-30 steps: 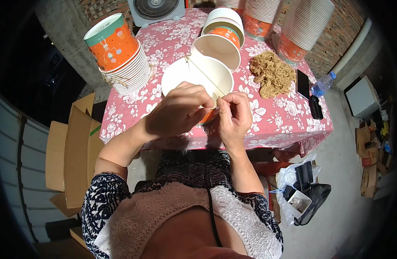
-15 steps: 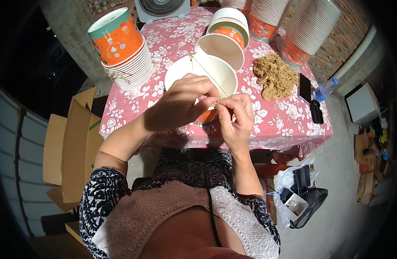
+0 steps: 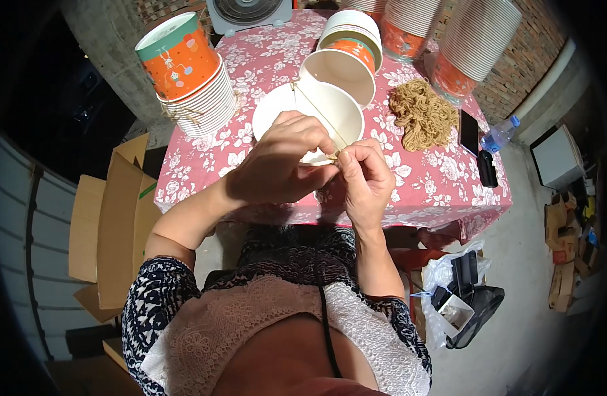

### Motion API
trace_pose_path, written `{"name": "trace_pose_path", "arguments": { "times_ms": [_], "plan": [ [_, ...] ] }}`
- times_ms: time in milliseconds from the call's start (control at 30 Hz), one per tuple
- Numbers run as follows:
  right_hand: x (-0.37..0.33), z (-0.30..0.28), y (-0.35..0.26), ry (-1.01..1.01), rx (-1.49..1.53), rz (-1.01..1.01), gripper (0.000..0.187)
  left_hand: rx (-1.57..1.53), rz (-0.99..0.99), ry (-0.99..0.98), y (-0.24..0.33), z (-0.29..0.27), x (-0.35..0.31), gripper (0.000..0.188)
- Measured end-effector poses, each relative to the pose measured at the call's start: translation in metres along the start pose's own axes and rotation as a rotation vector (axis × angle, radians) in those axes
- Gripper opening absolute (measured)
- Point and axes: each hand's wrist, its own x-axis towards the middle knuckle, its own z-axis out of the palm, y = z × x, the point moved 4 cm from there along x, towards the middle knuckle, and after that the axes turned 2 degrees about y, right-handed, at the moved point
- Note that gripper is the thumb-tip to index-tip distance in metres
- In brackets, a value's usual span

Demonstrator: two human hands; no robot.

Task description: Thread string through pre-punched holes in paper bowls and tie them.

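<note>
A paper bucket (image 3: 270,109) with a white inside stands at the near edge of the table, its mouth facing up. A thin tan cord (image 3: 315,109) runs across its mouth from a knot at the far rim down to my fingers. My left hand (image 3: 284,158) is bent over the near rim, its fingers closed on the cord end. Against its fingertips, my right hand (image 3: 368,175) pinches the cord between thumb and forefinger. The near side of the bucket is mostly hidden behind my hands.
A lying bucket (image 3: 340,78) touches the far rim. Nested orange buckets (image 3: 178,66) stand at left; wrapped stacks (image 3: 475,46) stand at far right. A bundle of tan cords (image 3: 422,115), a phone (image 3: 468,135) and a bottle (image 3: 500,135) lie at right. Cardboard boxes (image 3: 119,224) flank the table.
My right thumb has come up over the cord, and the right hand has turned slightly. The left fingers have shifted a little; both hands stay together at the near rim.
</note>
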Motion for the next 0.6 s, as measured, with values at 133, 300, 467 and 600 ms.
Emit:
{"name": "trace_pose_path", "arguments": {
  "times_ms": [133, 300, 467, 600],
  "plan": [
    [0.000, 0.000, 0.000, 0.002, -0.034, -0.034, 0.007, -0.014, 0.020, -0.002, -0.007, 0.006, -0.006, 0.009],
    [0.005, -0.011, 0.009, 0.075, -0.260, -0.157, 0.010, 0.009, 0.015, -0.029, 0.002, 0.007, -0.010, 0.004],
    [0.013, -0.018, 0.004, 0.079, -0.431, -0.233, 0.010, 0.057, -0.012, -0.127, 0.008, 0.002, -0.015, 0.006],
    [0.017, -0.017, -0.006, -0.017, -0.397, -0.314, 0.004, 0.040, -0.051, -0.138, 0.003, 0.003, -0.017, 0.004]
  ]
}}
